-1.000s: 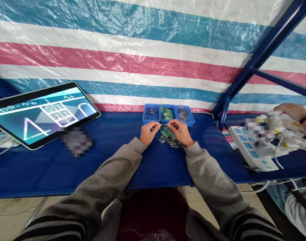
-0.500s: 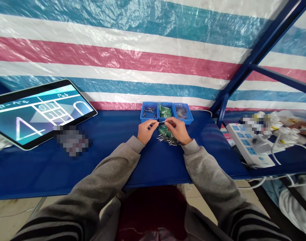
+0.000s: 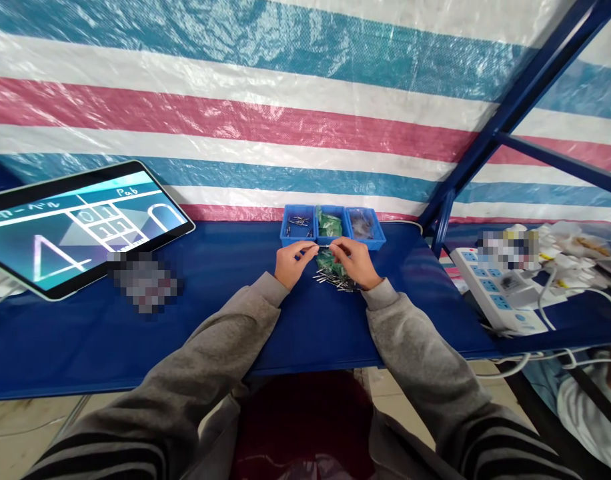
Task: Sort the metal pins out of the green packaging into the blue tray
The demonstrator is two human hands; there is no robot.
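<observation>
Both hands pinch a thin, pale metallic rod [image 3: 324, 247], one at each end, in front of the blue bins. My left hand [image 3: 291, 262] has thumb and forefinger closed on its left end. On its right end, my right hand [image 3: 356, 260] is closed the same way. Below lies a pile of thin metal rods [image 3: 335, 280] on the blue table, with green plastic [image 3: 329, 260] partly hidden behind my right hand. The left blue bin [image 3: 289, 229] has a few dark-and-silver rods in it. A green packet [image 3: 330, 225] fills the middle bin; a clear bag [image 3: 361, 223] lies in the right one.
A tablet [image 3: 100, 220] leans at the left, a blurred object [image 3: 148, 281] beside it. To the right are a white power strip [image 3: 495, 293], cables and a heap of white items [image 3: 570, 260]. A blue metal frame [image 3: 465, 167] rises there, before a striped sheet [image 3: 285, 120].
The rod between my fingers looks lighter now, where a dark part showed before. My hands have hardly moved. At the far right, another person's hand has left the heap of white items.
</observation>
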